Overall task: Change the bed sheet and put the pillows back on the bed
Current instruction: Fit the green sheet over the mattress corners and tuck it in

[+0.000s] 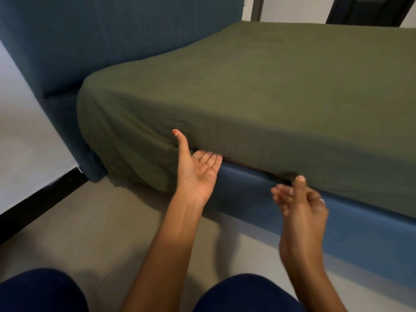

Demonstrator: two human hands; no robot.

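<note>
An olive green sheet [258, 97] covers the mattress and hangs down its near side and corner. My left hand [197, 167] is palm up with the thumb raised, and its fingertips slide under the sheet's lower edge, between mattress and blue bed frame [360, 233]. My right hand [299, 203] hovers palm up a little in front of the frame, below the sheet's hem, its fingers loosely bent and holding nothing. It looks motion-blurred. No pillows are in view.
A tall blue padded headboard [90, 41] rises at the left behind the mattress. Beige floor tiles [78, 221] run to a white wall with black skirting [33, 203] at left. My knees in dark trousers [33, 291] are at the bottom. A dark doorway [369, 10] lies beyond the bed.
</note>
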